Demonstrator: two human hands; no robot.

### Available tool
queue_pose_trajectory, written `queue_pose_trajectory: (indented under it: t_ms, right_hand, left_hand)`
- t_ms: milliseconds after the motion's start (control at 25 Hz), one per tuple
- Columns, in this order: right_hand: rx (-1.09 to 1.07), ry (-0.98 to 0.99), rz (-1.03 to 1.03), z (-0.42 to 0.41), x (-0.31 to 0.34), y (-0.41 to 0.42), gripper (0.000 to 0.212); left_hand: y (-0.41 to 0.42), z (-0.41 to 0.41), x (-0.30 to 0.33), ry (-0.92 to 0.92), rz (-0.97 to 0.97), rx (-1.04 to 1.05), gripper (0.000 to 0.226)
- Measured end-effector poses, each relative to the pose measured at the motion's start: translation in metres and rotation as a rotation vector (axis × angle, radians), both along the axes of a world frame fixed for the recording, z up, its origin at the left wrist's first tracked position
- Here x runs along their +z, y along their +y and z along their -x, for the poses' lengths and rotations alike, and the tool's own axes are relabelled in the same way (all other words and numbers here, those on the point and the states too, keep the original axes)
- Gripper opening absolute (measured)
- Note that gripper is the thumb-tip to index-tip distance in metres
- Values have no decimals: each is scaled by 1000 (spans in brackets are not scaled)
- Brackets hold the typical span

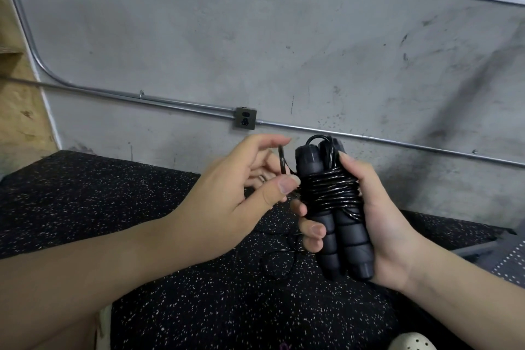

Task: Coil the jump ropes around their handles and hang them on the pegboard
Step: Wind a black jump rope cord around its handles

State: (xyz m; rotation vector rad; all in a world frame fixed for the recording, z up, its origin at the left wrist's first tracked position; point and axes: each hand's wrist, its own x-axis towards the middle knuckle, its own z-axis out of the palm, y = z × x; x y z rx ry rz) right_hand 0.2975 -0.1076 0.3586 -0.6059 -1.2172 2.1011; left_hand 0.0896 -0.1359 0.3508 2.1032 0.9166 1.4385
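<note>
Two black foam-ribbed handles [339, 224] are gripped side by side in the right hand [377, 224], thumb pressed on the upper wraps, fingers curled round the near side. A tight band of glossy black rope [329, 190] is wound round the handles just above those fingers. The last small loop [282, 160] is pinched by the left hand [241, 187] just left of the bundle, thumb and fingers closed on it. Step judged: coiling nearly done. Next move probably calls for the loop to be tucked or left as a hanger. A second thin rope [279, 261] is seen below the hands on speckled rubber flooring [85, 196]. No pegboard is visible; scuffed concrete wall [255, 37] beyond.
</note>
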Motion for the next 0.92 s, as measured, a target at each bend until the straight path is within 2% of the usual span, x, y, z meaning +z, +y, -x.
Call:
queue_pose_trajectory:
  t_ms: [280,440,680,920]
  right_hand:
    - [-3,14,-18,2,5,0,57]
    - [18,-11,-47,9,-1,-3,50]
    - [35,-13,-46,16,-4,-6,50]
    - [-44,-14,-113,18,3,-7,52]
  left_hand:
    - [0,1,3,60,-130,-16,33]
    - [4,0,7,46,-316,130,27]
    - [6,-8,12,-146,-297,208,32]
    - [0,-22,11,-224,-206,104,32]
